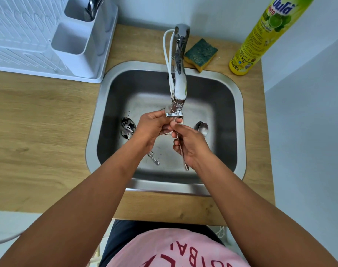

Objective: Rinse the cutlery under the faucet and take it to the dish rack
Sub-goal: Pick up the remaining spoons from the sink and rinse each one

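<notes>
My right hand [189,143] grips a metal spoon [184,160] by its handle under the faucet [178,78] spout, over the steel sink [99,120]. My left hand [152,126] wraps around the spoon's bowl end, which is hidden by my fingers. Two dirty spoons [128,128] with dark specks lie on the sink floor at the left. A clean-looking spoon [202,128] lies at the right. Another handle [153,158] shows under my left wrist. The white dish rack [29,41] stands at the back left, with cutlery [94,6] in its holder.
A green and yellow sponge [201,53] lies behind the sink beside the faucet base. A yellow dish soap bottle [260,39] stands at the back right. The wooden counter [39,122] runs to the left of the sink. A wall closes the right side.
</notes>
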